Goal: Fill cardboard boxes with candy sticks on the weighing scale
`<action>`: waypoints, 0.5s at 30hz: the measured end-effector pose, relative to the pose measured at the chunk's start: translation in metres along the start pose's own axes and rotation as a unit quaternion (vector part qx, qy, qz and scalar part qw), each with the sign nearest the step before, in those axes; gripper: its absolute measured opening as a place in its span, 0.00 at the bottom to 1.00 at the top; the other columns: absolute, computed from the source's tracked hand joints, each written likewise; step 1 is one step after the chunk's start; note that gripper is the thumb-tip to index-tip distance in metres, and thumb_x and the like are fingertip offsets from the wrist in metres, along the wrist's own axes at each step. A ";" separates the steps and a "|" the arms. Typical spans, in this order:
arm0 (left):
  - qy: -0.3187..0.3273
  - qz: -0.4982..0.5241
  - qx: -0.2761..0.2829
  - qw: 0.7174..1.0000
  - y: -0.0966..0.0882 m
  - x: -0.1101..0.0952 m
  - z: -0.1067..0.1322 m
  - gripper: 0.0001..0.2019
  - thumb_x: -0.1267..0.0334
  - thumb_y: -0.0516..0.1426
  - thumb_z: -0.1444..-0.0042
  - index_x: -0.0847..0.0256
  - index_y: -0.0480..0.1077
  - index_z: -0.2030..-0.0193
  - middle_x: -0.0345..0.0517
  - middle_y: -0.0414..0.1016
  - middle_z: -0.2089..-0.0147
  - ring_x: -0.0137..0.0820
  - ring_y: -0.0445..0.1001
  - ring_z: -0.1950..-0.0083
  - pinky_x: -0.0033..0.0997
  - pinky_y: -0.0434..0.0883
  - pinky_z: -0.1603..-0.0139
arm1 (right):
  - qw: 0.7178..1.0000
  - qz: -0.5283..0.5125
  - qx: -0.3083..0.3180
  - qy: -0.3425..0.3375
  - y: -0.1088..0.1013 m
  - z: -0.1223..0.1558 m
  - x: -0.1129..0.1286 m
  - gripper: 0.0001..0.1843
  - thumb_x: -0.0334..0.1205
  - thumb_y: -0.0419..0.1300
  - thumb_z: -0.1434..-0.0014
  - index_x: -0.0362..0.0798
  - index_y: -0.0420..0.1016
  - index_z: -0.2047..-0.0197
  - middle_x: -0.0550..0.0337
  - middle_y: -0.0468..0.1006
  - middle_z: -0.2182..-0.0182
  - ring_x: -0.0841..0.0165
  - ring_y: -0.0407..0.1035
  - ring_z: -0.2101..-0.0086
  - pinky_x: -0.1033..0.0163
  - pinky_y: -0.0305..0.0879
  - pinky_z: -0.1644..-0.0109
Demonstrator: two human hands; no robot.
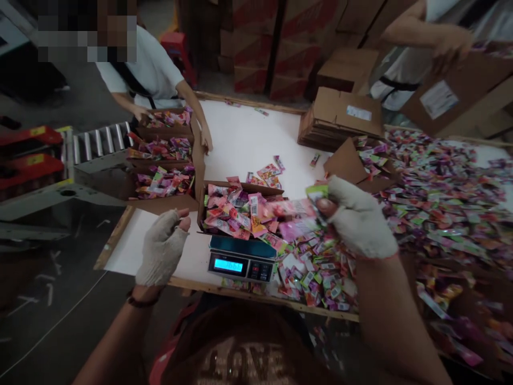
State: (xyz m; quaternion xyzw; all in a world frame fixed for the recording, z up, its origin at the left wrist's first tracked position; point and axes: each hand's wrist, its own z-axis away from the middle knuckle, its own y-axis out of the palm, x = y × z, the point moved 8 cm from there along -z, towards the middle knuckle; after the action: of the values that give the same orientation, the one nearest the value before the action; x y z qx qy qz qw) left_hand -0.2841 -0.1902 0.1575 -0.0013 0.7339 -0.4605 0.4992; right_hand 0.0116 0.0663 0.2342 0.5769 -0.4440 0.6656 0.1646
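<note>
Cardboard boxes (198,166), left, and loose packets (316,270), right, flank the scale (241,266).

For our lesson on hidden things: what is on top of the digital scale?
An open cardboard box, heaped with wrapped packets, sits on the scale. The box covers much of the scale's plate, and the upper packets hide the box's bottom.

Blurred packets (295,209) in right grip (358,218)

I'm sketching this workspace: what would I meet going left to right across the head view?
Red equipment, metal rollers, gloved left hand, digital scale, gloved right hand, tilted carton with a label.
</note>
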 end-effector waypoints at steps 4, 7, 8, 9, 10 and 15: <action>-0.033 0.049 -0.002 0.998 0.003 0.002 0.000 0.21 0.45 0.58 0.36 0.57 0.80 0.48 0.53 0.84 0.54 0.45 0.82 0.55 0.45 0.76 0.52 | 0.993 -0.056 0.101 0.005 0.062 -0.023 0.004 0.18 0.45 0.65 0.42 0.49 0.77 0.49 0.70 0.69 0.75 0.71 0.61 0.75 0.65 0.61 0.69; -0.047 0.063 -0.010 0.997 -0.001 0.003 0.002 0.21 0.44 0.59 0.36 0.57 0.80 0.47 0.52 0.84 0.53 0.42 0.81 0.57 0.43 0.76 0.53 | 0.987 -0.038 0.129 0.086 0.067 -0.016 -0.018 0.24 0.46 0.68 0.45 0.49 0.77 0.46 0.75 0.63 0.80 0.72 0.54 0.78 0.65 0.54 0.74; -0.048 0.063 -0.013 0.997 -0.004 0.003 0.003 0.21 0.45 0.59 0.36 0.57 0.80 0.48 0.52 0.84 0.53 0.42 0.81 0.57 0.43 0.75 0.54 | 0.987 -0.032 0.114 0.107 0.057 -0.010 -0.023 0.22 0.48 0.69 0.46 0.49 0.79 0.50 0.74 0.64 0.79 0.72 0.54 0.78 0.65 0.54 0.74; -0.048 0.059 -0.015 0.997 -0.007 0.003 0.003 0.20 0.45 0.59 0.37 0.58 0.80 0.49 0.52 0.83 0.54 0.42 0.81 0.58 0.43 0.75 0.54 | 0.987 -0.028 0.093 0.126 0.044 -0.003 -0.027 0.21 0.50 0.70 0.47 0.49 0.80 0.53 0.71 0.67 0.78 0.72 0.56 0.77 0.65 0.54 0.74; -0.049 0.056 -0.018 0.997 -0.009 0.004 0.003 0.20 0.45 0.59 0.37 0.58 0.80 0.51 0.51 0.83 0.56 0.42 0.80 0.58 0.43 0.75 0.55 | 0.987 -0.024 0.064 0.142 0.029 0.004 -0.030 0.20 0.52 0.71 0.48 0.49 0.81 0.57 0.68 0.70 0.77 0.71 0.57 0.77 0.65 0.54 0.74; -0.066 0.054 -0.036 0.996 -0.019 0.010 0.001 0.17 0.47 0.60 0.38 0.55 0.80 0.52 0.47 0.80 0.62 0.42 0.79 0.60 0.44 0.73 0.58 | 0.981 0.017 -0.121 0.150 -0.059 0.038 -0.029 0.29 0.65 0.81 0.63 0.52 0.81 0.68 0.62 0.75 0.75 0.69 0.61 0.75 0.63 0.54 0.73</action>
State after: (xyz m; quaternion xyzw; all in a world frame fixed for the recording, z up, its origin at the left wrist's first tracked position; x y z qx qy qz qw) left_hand -0.2972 -0.2064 0.1632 -0.0100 0.7145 -0.4050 0.5704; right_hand 0.0866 0.0771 0.2293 0.4388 -0.5010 0.6887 0.2865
